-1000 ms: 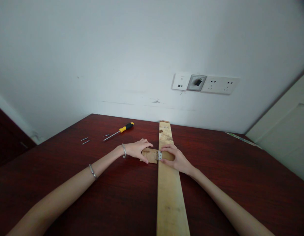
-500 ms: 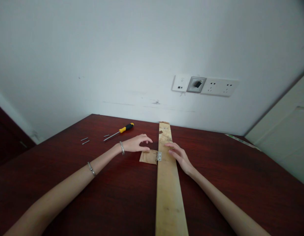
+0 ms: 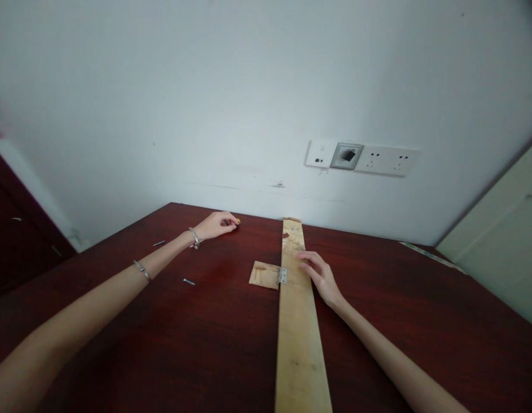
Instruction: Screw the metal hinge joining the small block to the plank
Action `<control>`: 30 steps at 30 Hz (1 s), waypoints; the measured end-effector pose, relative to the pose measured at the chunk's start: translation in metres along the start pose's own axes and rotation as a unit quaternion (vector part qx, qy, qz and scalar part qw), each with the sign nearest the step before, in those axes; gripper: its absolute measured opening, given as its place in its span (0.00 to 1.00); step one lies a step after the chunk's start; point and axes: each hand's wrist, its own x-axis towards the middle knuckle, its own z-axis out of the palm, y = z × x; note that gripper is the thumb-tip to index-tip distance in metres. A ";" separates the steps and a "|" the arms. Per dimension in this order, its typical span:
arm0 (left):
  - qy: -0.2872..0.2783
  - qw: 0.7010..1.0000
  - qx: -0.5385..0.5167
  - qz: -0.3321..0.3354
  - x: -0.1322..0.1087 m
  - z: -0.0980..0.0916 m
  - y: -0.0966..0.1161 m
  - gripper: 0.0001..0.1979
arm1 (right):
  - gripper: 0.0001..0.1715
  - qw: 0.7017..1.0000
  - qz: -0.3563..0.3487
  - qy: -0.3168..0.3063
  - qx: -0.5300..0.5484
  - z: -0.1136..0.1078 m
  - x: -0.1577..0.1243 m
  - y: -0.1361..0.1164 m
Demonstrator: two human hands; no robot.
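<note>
A long pale wooden plank [image 3: 299, 332] lies lengthwise on the dark red table [image 3: 214, 338]. A small wooden piece [image 3: 264, 275] sits at its left side, joined to it by a small metal hinge [image 3: 283, 276]. My right hand [image 3: 319, 275] rests flat on the plank just right of the hinge, fingers stretched out. My left hand [image 3: 216, 224] is far back on the table, fingers curled over the yellow-handled screwdriver [image 3: 237, 221], of which only the yellow handle tip shows.
A loose screw [image 3: 189, 281] lies on the table left of the small piece; another screw [image 3: 159, 243] lies farther back by my left forearm. The white wall behind carries a row of sockets [image 3: 362, 158]. A pale door stands at right.
My left hand left the small wooden piece and reached back left to the screwdriver, closing over its handle. My right hand stayed on the plank. The view shifted slightly.
</note>
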 end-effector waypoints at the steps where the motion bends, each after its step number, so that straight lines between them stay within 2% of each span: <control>1: -0.007 1.000 0.016 -0.021 -0.004 -0.010 -0.007 0.12 | 0.12 1.000 0.001 -0.003 -0.004 0.000 0.000 0.000; 4: -0.006 0.994 0.076 -0.076 -0.021 -0.040 -0.028 0.10 | 0.12 1.000 0.000 -0.009 -0.015 -0.001 0.000 0.000; 6: -0.027 0.990 0.096 -0.102 -0.036 -0.058 -0.037 0.09 | 0.12 1.000 0.000 -0.011 -0.021 -0.001 0.000 0.001; 10: -0.151 0.977 0.097 -0.117 -0.070 -0.076 -0.041 0.07 | 0.13 1.000 0.004 -0.014 -0.027 -0.001 0.000 0.004; 13: -0.227 0.965 0.091 -0.100 -0.093 -0.072 -0.034 0.08 | 0.13 0.999 -0.002 -0.018 -0.037 -0.001 0.000 0.006; 16: -0.255 0.959 0.098 -0.074 -0.110 -0.060 -0.025 0.08 | 0.13 0.999 -0.009 -0.023 -0.047 0.000 -0.001 0.006; 23: -0.252 0.960 0.119 0.009 -0.123 -0.031 -0.013 0.05 | 0.13 0.998 -0.019 -0.021 -0.052 0.002 -0.001 0.005; 30: -0.267 0.952 0.150 0.015 -0.118 -0.017 -0.011 0.02 | 0.12 0.998 -0.024 -0.026 -0.053 0.001 -0.002 0.004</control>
